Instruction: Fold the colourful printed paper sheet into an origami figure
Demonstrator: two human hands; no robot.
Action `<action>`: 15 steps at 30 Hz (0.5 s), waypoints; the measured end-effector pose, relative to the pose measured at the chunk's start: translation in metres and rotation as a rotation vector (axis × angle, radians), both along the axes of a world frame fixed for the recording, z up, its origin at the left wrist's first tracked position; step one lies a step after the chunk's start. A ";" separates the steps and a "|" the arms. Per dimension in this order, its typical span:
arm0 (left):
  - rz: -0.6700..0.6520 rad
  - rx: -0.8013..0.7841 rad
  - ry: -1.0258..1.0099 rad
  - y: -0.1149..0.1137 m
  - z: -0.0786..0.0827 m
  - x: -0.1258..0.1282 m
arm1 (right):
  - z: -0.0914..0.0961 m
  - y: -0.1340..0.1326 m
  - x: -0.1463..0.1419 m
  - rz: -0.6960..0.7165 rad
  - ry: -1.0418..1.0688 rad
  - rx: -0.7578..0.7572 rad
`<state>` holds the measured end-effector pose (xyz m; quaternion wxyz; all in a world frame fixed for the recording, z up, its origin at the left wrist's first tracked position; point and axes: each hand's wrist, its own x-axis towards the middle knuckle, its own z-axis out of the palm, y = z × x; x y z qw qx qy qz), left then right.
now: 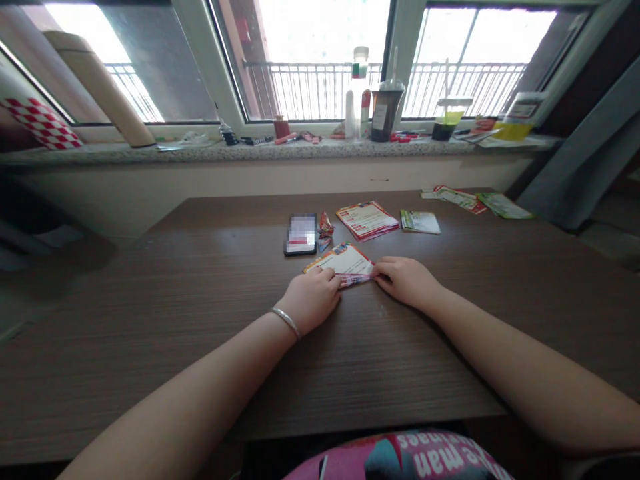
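A folded printed flyer [343, 261] lies on the brown wooden table [200, 320] just beyond my hands. My left hand [311, 299], with a silver bracelet on the wrist, presses its curled fingers on the flyer's near left edge. At the flyer's right corner my right hand [406, 280] pinches the paper with closed fingers. Behind the flyer sit a phone [301, 235] and a small folded paper shape [325, 231].
A stack of flyers [367, 220] and a green leaflet [420, 222] lie further back, more leaflets [475, 200] at the far right. The stone windowsill [250, 152] carries bottles, a dark drink cup [385, 113], pens and a tall beige flask [100, 87].
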<state>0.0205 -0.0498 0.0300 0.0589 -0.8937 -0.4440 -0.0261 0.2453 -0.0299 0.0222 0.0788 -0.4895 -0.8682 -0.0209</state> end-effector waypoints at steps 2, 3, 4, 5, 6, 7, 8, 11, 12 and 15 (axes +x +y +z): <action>-0.007 0.000 0.000 0.001 -0.001 0.000 | 0.001 0.000 0.000 0.000 0.001 -0.009; -0.012 0.004 -0.003 0.002 -0.002 0.000 | 0.001 -0.001 0.000 0.000 -0.001 -0.015; -0.018 0.011 -0.007 0.002 -0.003 -0.001 | 0.002 -0.001 0.000 -0.005 -0.004 -0.019; -0.022 0.019 -0.012 0.002 -0.004 -0.001 | 0.002 -0.001 0.000 -0.011 -0.007 -0.021; -0.026 0.028 -0.017 0.002 -0.005 -0.001 | 0.003 -0.002 0.000 -0.018 -0.010 -0.022; -0.029 0.037 -0.020 0.002 -0.005 0.000 | 0.003 -0.002 0.000 -0.023 -0.014 -0.021; -0.032 0.044 -0.022 0.001 -0.006 0.000 | 0.003 -0.003 0.000 -0.027 -0.017 -0.022; -0.036 0.053 -0.024 0.000 -0.007 0.001 | 0.004 -0.003 0.000 -0.027 -0.028 -0.025; -0.035 0.053 -0.022 0.000 -0.007 0.002 | 0.004 -0.003 0.000 -0.027 -0.032 -0.022; -0.027 0.060 -0.009 0.000 -0.009 0.002 | 0.004 -0.003 0.000 -0.026 -0.050 0.000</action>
